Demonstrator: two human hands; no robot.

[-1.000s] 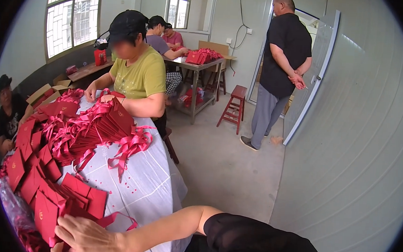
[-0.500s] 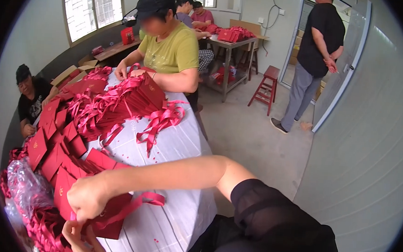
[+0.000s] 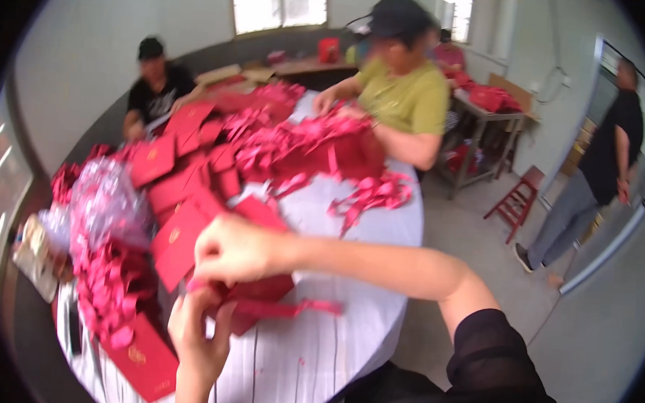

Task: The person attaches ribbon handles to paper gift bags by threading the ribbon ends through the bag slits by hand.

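My right hand [image 3: 237, 252] is closed in a pinch, reaching across from the right at the near side of the table. Just below it, my left hand [image 3: 202, 331] has its fingers bent round a red ribbon [image 3: 316, 305], which also runs up to the right fingertips. The ribbon's loose end trails to the right. Under both hands is a flat red card packet [image 3: 276, 287], partly covered by them. Further red packets [image 3: 180, 241] with small gold emblems lie in an overlapping heap just beyond. Another packet [image 3: 143, 360] lies at the near left, beside my left forearm.
Crumpled clear plastic [image 3: 108, 207] and bunched red ribbons [image 3: 114, 285] fill the left side of the white-covered table [image 3: 362, 278]. A person in a yellow-green shirt [image 3: 403, 95] works across it; another in black [image 3: 159, 92] sits far left. A red stool [image 3: 514, 202] stands right.
My view has swung left, so the whole scene sits further right. Both hands stay close together at the ribbon, and more of my left hand and forearm shows.
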